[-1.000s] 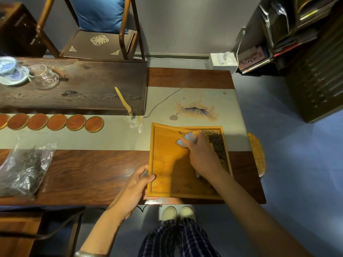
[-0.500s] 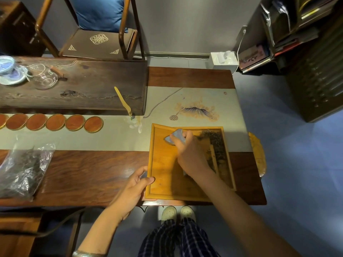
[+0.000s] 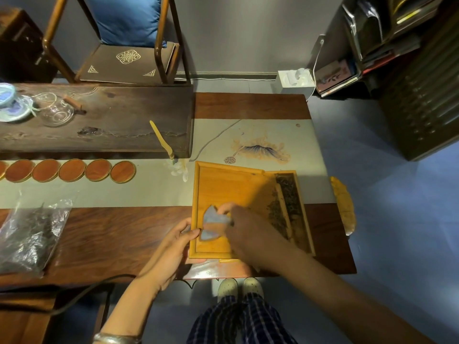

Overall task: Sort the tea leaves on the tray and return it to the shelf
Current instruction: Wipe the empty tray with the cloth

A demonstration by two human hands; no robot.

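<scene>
A yellow wooden tray [image 3: 223, 180] lies on the table near its front edge. Dark tea leaves [image 3: 288, 194] are heaped along its right side, on both sides of a wooden divider strip [image 3: 283, 209]. My right hand [image 3: 248, 232] holds a grey-blue cloth [image 3: 211, 224] low on the tray's left part. My left hand [image 3: 176, 244] grips the tray's left rim near the front corner, its thumb on the edge beside the cloth.
A plastic bag of tea leaves [image 3: 32, 232] lies at the left. Several round coasters [image 3: 72, 170] line the runner. A yellow tea scoop [image 3: 161, 140] leans on the dark tea board [image 3: 99, 120]. A shelf [image 3: 397, 33] with papers stands at the right.
My right hand has swept the cloth from the tray's far right part toward me to its near left part. The tea leaves now show along the right side. My left hand stays on the rim.
</scene>
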